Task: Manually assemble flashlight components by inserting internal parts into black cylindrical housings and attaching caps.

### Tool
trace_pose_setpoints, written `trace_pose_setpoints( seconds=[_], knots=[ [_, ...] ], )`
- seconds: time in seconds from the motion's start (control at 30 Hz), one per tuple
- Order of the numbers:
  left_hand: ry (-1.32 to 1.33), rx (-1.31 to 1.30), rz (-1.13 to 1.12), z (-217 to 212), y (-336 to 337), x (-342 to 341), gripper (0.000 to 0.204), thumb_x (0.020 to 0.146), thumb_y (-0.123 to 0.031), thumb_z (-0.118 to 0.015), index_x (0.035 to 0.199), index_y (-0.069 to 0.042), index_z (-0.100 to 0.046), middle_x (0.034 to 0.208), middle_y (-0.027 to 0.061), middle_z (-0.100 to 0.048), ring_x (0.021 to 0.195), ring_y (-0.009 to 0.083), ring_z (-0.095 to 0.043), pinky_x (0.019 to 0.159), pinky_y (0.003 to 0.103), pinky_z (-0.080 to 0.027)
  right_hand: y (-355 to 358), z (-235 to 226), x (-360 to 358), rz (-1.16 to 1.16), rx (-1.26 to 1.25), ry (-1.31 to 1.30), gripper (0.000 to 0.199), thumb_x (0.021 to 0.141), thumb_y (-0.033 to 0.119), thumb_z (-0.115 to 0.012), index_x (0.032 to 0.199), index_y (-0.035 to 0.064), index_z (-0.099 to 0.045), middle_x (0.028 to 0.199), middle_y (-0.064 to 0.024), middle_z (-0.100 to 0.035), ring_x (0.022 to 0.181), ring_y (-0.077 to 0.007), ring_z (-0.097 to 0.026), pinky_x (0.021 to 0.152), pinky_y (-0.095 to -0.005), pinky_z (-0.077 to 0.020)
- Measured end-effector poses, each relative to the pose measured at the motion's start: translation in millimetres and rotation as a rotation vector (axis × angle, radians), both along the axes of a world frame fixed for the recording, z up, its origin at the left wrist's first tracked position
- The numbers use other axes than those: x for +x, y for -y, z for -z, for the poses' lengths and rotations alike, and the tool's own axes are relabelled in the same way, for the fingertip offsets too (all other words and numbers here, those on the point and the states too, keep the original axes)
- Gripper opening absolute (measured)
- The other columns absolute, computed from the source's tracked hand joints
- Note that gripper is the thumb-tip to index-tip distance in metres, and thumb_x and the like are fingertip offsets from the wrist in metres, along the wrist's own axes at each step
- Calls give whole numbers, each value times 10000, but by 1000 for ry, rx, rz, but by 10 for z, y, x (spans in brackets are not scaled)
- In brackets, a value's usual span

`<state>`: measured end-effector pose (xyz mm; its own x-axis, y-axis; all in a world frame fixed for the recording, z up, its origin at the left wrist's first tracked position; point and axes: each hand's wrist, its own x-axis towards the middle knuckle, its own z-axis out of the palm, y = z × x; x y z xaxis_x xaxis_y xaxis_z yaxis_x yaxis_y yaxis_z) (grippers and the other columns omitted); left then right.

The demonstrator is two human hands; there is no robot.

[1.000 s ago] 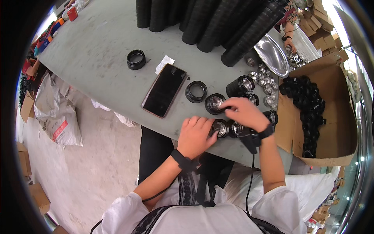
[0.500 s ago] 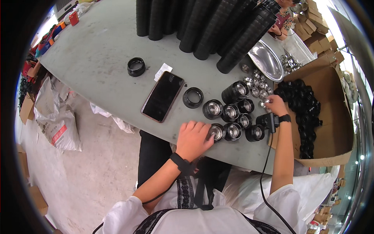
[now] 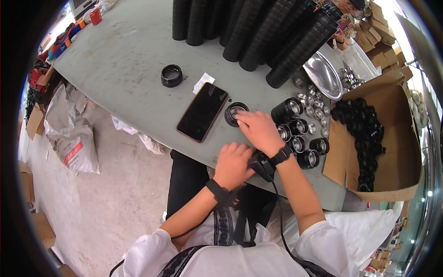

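"Black, hard-looking. Where does the ring point(image 3: 229, 120) sit?"

"On the grey table point(image 3: 124, 60), just right of the phone point(image 3: 202, 111). A silver cup point(image 3: 236, 110) shows inside it, partly covered by my fingers."

"State of the right hand point(image 3: 259, 133)?"

"Half closed, palm down, fingertips in the mouth of the ring and against the cup. Whether I pinch the cup or only press on it, I cannot tell; my thumb's contact is hidden."

"And the left hand point(image 3: 230, 165)?"

"Resting by the near edge, fingers loosely bent. Its thumb side meets the black wrist unit point(image 3: 261, 166) on my right arm, so I cannot tell if anything is held there."

"Handling, your estimate?"

"Ring: light, stiff, probably plastic, not fragile. Best hold is around the outer wall, thumb opposite fingers. Cup: looks like thin polished metal, so light and likely slippery; take it by the rim, as a hard squeeze might dent it."

"Surroundings?"

"Right of my hand, a group of filled rings point(image 3: 297, 144); beyond them, loose cups point(image 3: 318, 107). Farther right, an open carton point(image 3: 398, 152) with black pieces point(image 3: 362, 134). Far side: tall black stacks point(image 3: 258, 34) and, right of them, a shiny tray point(image 3: 324, 74). Far left, past the phone, a lone ring point(image 3: 171, 84); no cup seen in it."
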<state>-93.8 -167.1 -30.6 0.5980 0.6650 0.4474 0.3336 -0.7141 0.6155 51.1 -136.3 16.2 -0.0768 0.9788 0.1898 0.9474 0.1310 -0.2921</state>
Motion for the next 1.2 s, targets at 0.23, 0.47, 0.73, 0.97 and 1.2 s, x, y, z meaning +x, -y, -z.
trace_pose_setpoints(
  seconds=[0.23, 0.47, 0.73, 0.97, 1.2],
  knots=[
    [-5, -94, -15, -29, -3, -28, 405, 673, -253, -716, 1031, -80, -635, 906, 52, -588, 893, 257, -528, 815, 375, -396, -193, -258, -97, -52, -277, 297, 229, 721, 188, -623, 928, 110, -682, 869, -58, -683, 873, -278, -614, 815, -406, -430],
    [-57, 11, -7, -139, 14, -7, 349, 714, -279, -694, 1000, -87, -644, 876, 62, -581, 860, 257, -532, 769, 374, -408, 12, -147, 204, -190, -110, -81, 322, 788, 264, -651, 1072, 114, -666, 1085, -92, -668, 922, -301, -636, 942, -455, -392],
    [-21, 34, 4, -81, 81, -40, 276, 783, -261, -669, 994, -83, -651, 922, 53, -610, 877, 253, -546, 773, 385, -411, 663, -639, 1219, 330, 208, -448, 288, 834, 117, -644, 1105, 17, -657, 986, -89, -698, 828, -170, -637, 754, -301, -500],
    [-70, 17, 3, -133, 79, 24, 275, 772, -223, -655, 1002, -72, -641, 944, 72, -616, 903, 277, -552, 786, 401, -408, 1293, -84, 2801, 628, 104, -291, 300, 776, 143, -697, 1045, 11, -670, 948, -105, -692, 845, -194, -651, 774, -322, -508],
    [-47, 95, -16, -75, 82, 104, 269, 762, -181, -651, 1003, -63, -631, 951, 84, -612, 897, 291, -545, 793, 407, -402, 1288, 458, 3356, 610, -81, -244, 339, 677, 139, -749, 983, 11, -675, 913, -139, -684, 851, -249, -652, 772, -340, -511]
  ],
)
